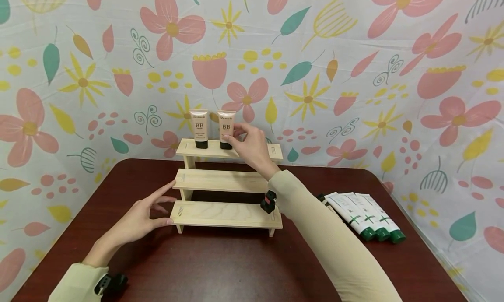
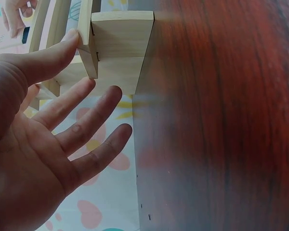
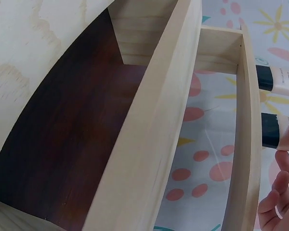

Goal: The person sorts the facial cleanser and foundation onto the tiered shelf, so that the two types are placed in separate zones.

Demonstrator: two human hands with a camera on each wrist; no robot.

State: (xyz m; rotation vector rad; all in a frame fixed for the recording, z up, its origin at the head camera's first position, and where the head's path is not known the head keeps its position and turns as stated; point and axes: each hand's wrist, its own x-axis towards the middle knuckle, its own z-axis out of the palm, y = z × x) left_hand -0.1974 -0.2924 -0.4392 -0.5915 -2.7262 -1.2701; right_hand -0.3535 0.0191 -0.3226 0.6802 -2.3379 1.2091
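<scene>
A light wooden three-step display stand (image 1: pixel 226 214) stands on the dark table. Two BB cream tubes (image 1: pixel 200 129) with black caps stand upright on its top step. My right hand (image 1: pixel 253 146) pinches the right BB cream tube (image 1: pixel 226 127) between thumb and fingers, its cap down at the board. In the right wrist view that tube's black cap (image 3: pixel 269 130) meets the top step's edge. My left hand (image 1: pixel 139 216) is at the stand's left end, fingers spread and fairly straight. Its thumb touches the bottom step and a fingertip reaches the middle step's end.
Several white tubes with green caps (image 1: pixel 368 216) lie side by side on the table at the right, with a dark item (image 1: pixel 322 199) at their left. A flower-patterned cloth (image 1: pixel 307 65) hangs behind the table.
</scene>
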